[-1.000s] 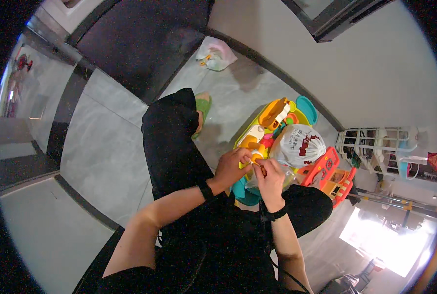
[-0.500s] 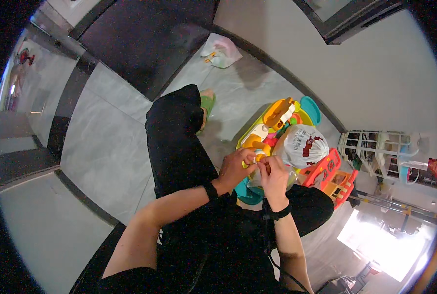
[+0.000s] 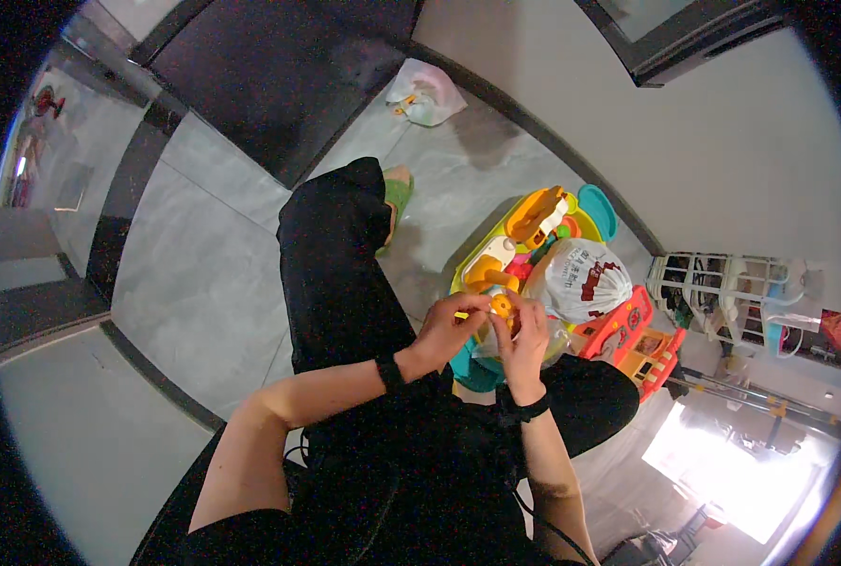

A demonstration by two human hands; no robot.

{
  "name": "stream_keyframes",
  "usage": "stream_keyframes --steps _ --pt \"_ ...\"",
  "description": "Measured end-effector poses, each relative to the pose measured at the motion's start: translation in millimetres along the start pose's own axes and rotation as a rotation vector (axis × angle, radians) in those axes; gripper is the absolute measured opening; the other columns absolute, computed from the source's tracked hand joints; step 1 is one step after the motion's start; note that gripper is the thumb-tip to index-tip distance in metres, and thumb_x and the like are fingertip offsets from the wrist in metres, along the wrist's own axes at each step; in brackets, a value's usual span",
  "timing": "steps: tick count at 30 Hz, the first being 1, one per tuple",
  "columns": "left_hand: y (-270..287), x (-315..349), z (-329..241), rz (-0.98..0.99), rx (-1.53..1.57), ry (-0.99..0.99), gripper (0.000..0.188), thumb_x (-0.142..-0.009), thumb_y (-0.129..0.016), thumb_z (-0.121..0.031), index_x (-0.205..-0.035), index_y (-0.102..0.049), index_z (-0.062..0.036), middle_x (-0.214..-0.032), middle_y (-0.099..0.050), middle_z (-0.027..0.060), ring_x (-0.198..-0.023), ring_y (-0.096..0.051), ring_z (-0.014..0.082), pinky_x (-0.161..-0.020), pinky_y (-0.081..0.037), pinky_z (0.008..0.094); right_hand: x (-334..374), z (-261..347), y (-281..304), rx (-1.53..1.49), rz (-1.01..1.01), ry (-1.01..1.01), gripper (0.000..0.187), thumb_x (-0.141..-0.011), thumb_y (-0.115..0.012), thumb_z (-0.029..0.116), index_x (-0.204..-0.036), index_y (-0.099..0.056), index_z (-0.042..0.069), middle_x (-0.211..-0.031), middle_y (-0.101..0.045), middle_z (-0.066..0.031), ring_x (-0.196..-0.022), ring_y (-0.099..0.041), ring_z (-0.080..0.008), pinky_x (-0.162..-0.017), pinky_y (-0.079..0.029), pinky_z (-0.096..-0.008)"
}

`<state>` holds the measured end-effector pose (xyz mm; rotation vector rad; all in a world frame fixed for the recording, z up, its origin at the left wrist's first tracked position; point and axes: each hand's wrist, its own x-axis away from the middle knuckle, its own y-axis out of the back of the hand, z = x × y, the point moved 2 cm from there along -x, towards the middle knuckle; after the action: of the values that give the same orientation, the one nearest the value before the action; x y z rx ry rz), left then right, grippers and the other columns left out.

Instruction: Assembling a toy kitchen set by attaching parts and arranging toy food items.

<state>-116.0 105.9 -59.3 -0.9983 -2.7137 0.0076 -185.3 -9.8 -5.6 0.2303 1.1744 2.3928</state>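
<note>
Just right of centre in the frame, the left hand (image 3: 447, 328) has its thumb and fingers pinched together, with a small yellow piece (image 3: 461, 315) poking out between them. A light pinch near the end of this piece would leave more of it showing and make it easier to steer; gripped deep, it is mostly covered by the fingers. Just to the right, the right hand (image 3: 522, 332) grasps a small orange round piece (image 3: 502, 305) by its edge with thumb and fingers. Holding that one still while the left hand makes the fine movements should be steadier than moving both. Working low over the toys also seems wise, since parts this small could slip and roll.

As to looks, the yellow piece shows only as a bright, narrow sliver; its full shape is hidden. The orange round piece, between the two hands' fingertips, has a dotted-looking face, with something white at its left edge; finer detail is too small to tell. Beyond the hands, going right, come a white toy part (image 3: 498, 250), an orange boat-shaped tray (image 3: 534, 219), a tied white plastic bag (image 3: 586, 278) and a red toy panel (image 3: 617, 325).
</note>
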Motion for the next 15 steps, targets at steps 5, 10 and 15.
stream_keyframes --steps 5,10,15 --pt "-0.4 -1.6 3.1 0.066 0.121 0.020 0.022 -0.085 -0.057 -0.007 -0.105 -0.058 0.0015 -0.100 -0.062 0.0100 -0.093 -0.059 0.0152 -0.082 -0.048 0.0272 6.4 -9.4 -4.0 0.014 -0.037 0.018 0.035 -0.076 -0.065 0.010 -0.108 -0.057 0.001 -0.092 -0.051 -0.0150 -0.088 -0.052 -0.0300 -0.076 -0.045 -0.0368" --pt "3.2 -4.6 3.6 0.107 0.162 0.028 0.023 -0.085 -0.056 -0.007 -0.105 -0.057 0.0027 -0.101 -0.062 0.0098 -0.093 -0.059 0.0152 -0.083 -0.047 0.0274 5.9 -8.9 -3.7 -0.016 -0.049 0.026 0.034 -0.075 -0.066 0.010 -0.107 -0.058 0.001 -0.090 -0.050 -0.0145 -0.086 -0.052 -0.0296 -0.076 -0.044 -0.0368" --pt "4.3 -6.8 5.8 0.128 0.137 0.009 0.023 -0.085 -0.057 -0.009 -0.105 -0.058 0.0024 -0.101 -0.062 0.0091 -0.092 -0.059 0.0144 -0.083 -0.046 0.0274 7.0 -10.7 -4.7 -0.026 -0.062 0.033 0.035 -0.075 -0.066 0.009 -0.107 -0.058 0.001 -0.089 -0.050 -0.0142 -0.086 -0.052 -0.0295 -0.077 -0.044 -0.0368"
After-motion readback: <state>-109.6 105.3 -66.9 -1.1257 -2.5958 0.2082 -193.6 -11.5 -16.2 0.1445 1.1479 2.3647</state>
